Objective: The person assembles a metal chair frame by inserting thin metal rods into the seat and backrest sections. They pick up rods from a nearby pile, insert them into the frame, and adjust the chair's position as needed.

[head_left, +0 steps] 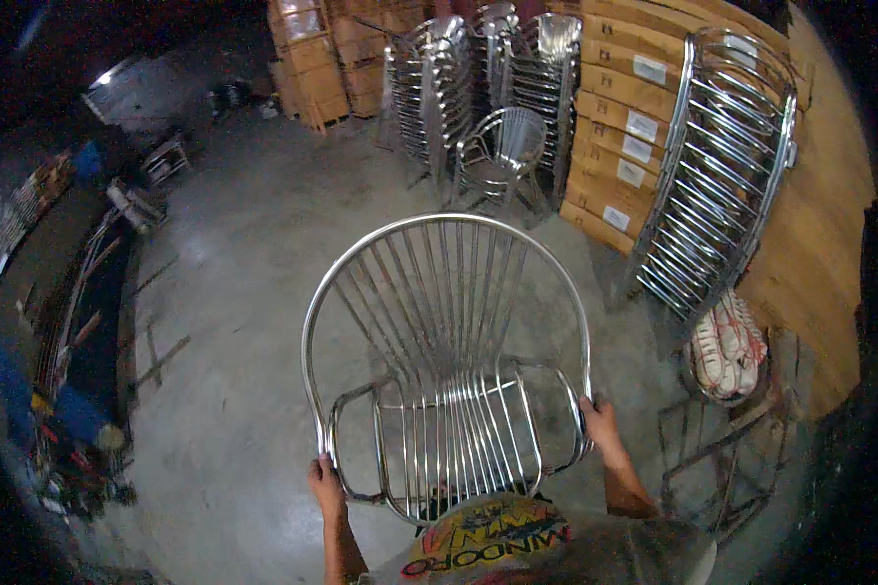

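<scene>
A shiny metal chair (pixel 467 395) of bent tubes and thin rods is held in front of my body, its round hooped back pointing away from me. My left hand (pixel 326 482) is closed round the tube at the chair's lower left side. On the opposite side my right hand (pixel 599 425) grips the tube near the right armrest. The rods fan out across the back and run close together over the seat. My shirt partly covers the seat's near edge.
Tall stacks of metal chairs (pixel 429 97) and a single chair (pixel 503 156) stand at the back. Cardboard boxes (pixel 626 117) rise at the right, beside a leaning stack of metal frames (pixel 722 175). A bundle of white material (pixel 727 353) sits at right; metal bars (pixel 68 341) lie left.
</scene>
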The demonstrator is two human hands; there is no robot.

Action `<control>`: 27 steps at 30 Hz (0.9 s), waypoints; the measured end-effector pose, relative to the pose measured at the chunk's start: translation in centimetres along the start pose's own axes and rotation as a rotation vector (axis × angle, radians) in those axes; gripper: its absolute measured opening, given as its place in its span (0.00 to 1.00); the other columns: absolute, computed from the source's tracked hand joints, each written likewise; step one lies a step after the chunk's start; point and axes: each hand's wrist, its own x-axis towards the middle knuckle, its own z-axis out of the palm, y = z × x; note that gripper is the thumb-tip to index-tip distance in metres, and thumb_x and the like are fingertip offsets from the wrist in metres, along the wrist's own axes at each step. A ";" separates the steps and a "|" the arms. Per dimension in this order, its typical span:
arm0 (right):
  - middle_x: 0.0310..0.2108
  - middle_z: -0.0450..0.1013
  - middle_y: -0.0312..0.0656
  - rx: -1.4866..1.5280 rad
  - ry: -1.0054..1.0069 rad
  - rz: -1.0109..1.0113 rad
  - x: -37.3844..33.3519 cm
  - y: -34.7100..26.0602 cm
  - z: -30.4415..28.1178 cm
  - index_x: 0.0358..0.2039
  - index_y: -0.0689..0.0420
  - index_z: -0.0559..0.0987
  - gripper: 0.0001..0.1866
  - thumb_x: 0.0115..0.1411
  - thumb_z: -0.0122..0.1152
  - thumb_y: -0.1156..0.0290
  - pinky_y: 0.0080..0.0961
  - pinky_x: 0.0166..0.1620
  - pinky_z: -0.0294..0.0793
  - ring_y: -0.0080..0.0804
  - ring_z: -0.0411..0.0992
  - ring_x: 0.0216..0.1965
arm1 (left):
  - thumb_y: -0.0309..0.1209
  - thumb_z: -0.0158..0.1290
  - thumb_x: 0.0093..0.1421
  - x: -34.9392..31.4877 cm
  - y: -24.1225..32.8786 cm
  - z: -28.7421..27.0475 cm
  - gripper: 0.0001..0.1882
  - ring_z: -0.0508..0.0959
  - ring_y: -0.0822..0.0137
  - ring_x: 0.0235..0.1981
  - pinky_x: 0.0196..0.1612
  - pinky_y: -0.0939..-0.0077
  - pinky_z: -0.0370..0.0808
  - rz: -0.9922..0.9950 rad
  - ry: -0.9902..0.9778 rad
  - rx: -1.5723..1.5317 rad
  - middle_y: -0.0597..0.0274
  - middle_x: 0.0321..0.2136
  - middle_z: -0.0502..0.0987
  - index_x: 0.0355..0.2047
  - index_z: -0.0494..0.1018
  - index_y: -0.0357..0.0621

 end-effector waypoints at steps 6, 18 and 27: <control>0.26 0.75 0.37 0.307 0.100 0.116 6.8 -5.2 3.3 0.35 0.63 0.77 0.18 0.61 0.60 0.58 0.30 0.33 0.70 0.26 0.69 0.28 | 0.43 0.46 0.67 13.4 8.0 10.2 0.19 0.59 0.76 0.23 0.25 0.77 0.56 0.138 -0.115 0.009 0.71 0.20 0.62 0.25 0.65 0.41; 0.23 0.71 0.33 0.292 0.231 0.194 40.2 -17.8 15.4 0.39 0.64 0.76 0.17 0.61 0.62 0.61 0.25 0.24 0.65 0.21 0.67 0.23 | 0.37 0.49 0.66 37.8 22.1 35.8 0.14 0.59 0.81 0.22 0.24 0.83 0.55 0.243 0.067 -0.406 0.75 0.20 0.60 0.26 0.67 0.43; 0.38 0.75 0.41 0.609 0.509 0.023 65.7 -30.0 20.5 0.47 0.67 0.74 0.19 0.63 0.58 0.64 0.26 0.42 0.70 0.28 0.71 0.38 | 0.37 0.47 0.67 61.5 38.8 62.5 0.14 0.58 0.80 0.23 0.25 0.80 0.54 0.374 -0.187 -0.413 0.75 0.21 0.60 0.25 0.65 0.44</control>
